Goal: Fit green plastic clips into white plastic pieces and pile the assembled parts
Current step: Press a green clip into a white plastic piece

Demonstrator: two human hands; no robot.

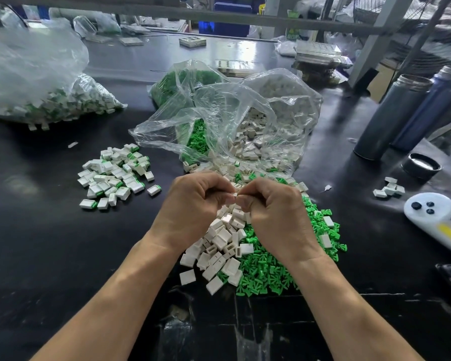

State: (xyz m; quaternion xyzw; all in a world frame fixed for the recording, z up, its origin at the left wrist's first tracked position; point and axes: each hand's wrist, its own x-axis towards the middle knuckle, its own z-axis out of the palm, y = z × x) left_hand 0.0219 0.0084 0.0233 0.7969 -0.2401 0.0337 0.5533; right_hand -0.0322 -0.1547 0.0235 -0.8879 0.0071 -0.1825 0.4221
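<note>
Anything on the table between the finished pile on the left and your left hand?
No: in the head view, bare black table separates the finished pile from the left hand.

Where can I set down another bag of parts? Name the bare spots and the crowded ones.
Bare black table lies near left, below the assembled pile, and between that pile and the left bag. Crowded: the centre, where both hands work over white pieces and green clips, and the right, by the bottles.
</note>
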